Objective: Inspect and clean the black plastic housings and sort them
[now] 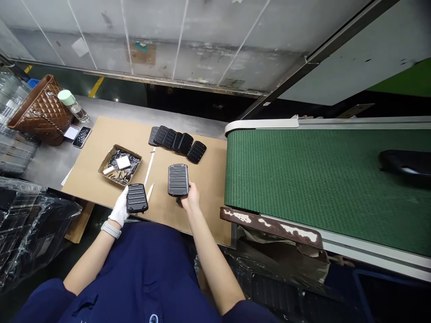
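My left hand [120, 210], in a white glove, grips a black ribbed plastic panel [137, 198] by its left side, near the front of the cardboard sheet. Bare, my right hand [191, 197] is closed on the lower right of another ribbed panel [178, 180], or a small stack of them; I cannot tell which. Beyond it, several similar black panels [168, 138] lie overlapping in a row. Just above my left hand stands a shallow cardboard box [104, 168] holding many small dark strips and white pieces. Between my hands lies a pale pointed tool [150, 192].
The cardboard sheet [85, 172] covers a grey table. A green conveyor belt [303, 193] adjoins on the right, carrying a blurred dark object [407, 163]. At the left are a brown quilted bag [43, 110], a bottle [72, 105], a phone [81, 137] and plastic-wrapped goods [33, 224].
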Motion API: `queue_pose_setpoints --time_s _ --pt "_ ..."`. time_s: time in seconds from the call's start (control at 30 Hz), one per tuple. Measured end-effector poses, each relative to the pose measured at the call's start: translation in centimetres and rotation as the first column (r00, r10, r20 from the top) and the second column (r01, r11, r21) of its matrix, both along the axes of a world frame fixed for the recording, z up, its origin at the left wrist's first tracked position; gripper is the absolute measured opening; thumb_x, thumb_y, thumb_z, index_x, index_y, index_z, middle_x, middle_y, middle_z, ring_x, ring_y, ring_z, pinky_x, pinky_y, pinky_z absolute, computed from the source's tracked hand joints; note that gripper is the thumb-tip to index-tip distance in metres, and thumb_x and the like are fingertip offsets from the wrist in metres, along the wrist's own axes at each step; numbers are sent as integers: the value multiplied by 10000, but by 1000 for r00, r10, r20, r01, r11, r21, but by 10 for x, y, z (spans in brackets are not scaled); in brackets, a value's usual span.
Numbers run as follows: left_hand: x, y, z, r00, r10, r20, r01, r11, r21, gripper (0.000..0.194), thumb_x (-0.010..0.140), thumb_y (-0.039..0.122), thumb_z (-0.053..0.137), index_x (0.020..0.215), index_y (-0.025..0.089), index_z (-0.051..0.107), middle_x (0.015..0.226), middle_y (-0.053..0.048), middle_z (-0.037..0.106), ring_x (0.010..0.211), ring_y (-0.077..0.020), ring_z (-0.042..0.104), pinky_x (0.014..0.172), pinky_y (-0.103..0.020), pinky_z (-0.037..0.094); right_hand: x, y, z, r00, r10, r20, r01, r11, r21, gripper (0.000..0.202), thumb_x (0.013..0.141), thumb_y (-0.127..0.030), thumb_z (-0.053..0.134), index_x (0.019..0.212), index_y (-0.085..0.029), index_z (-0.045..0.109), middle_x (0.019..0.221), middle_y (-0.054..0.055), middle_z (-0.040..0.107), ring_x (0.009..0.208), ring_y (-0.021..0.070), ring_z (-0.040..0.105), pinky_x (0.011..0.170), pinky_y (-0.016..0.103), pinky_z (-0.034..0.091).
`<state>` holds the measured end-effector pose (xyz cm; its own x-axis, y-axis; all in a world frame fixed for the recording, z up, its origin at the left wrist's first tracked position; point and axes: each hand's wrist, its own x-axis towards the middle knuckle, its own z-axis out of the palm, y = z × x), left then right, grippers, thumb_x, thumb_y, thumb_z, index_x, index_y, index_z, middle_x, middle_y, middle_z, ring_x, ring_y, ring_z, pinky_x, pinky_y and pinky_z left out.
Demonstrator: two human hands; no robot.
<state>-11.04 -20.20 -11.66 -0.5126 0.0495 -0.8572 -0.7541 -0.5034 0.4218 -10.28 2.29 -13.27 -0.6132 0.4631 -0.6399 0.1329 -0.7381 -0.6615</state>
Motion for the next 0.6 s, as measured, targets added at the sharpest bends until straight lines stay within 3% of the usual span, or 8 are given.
queue_pose_setpoints --time_s 0.1,0.2,0.33,0.43,0.6 --pt "4 -7 4 1000 22 -4 -22 1000 -6 378 941 373 430 1104 83 608 756 -86 733 651 -215 711 630 -390 603 -29 20 -34 990 -138 42 133 986 101 237 813 -281 557 595 -195 524 482 -96 537 461 78 525 527 176 471" --pt "8 -17 8 998 59 9 -58 998 -26 337 945 352 427 1078 107 616 747 -65 739 645 -199 710 646 -367 605 -56 45 -55 975 -220 36 210 960 186 197 817 -344 592 714 -176 583 609 -64 622 578 95 594 638 210 509" --pt "12 -27 10 994 98 37 -95 992 -81 309 953 334 404 999 133 634 701 -44 739 620 -189 706 640 -338 605 -93 80 -78 950 -307 67 279 922 269 110 851 -251 602 881 -145 605 751 -33 658 676 103 623 732 255 522" --pt "13 -30 12 992 123 42 -117 986 -121 305 954 323 399 932 148 648 705 -48 744 616 -189 709 622 -327 605 -119 104 -96 940 -326 104 284 912 298 121 900 -235 575 956 -133 609 855 0 665 738 118 638 746 303 535" --pt "13 -29 16 985 170 22 -162 967 -195 296 949 300 417 851 180 669 701 -34 746 614 -177 710 631 -309 605 -147 130 -121 955 -251 158 189 926 328 198 906 -279 590 1039 -134 610 1000 45 648 832 154 640 731 335 556"
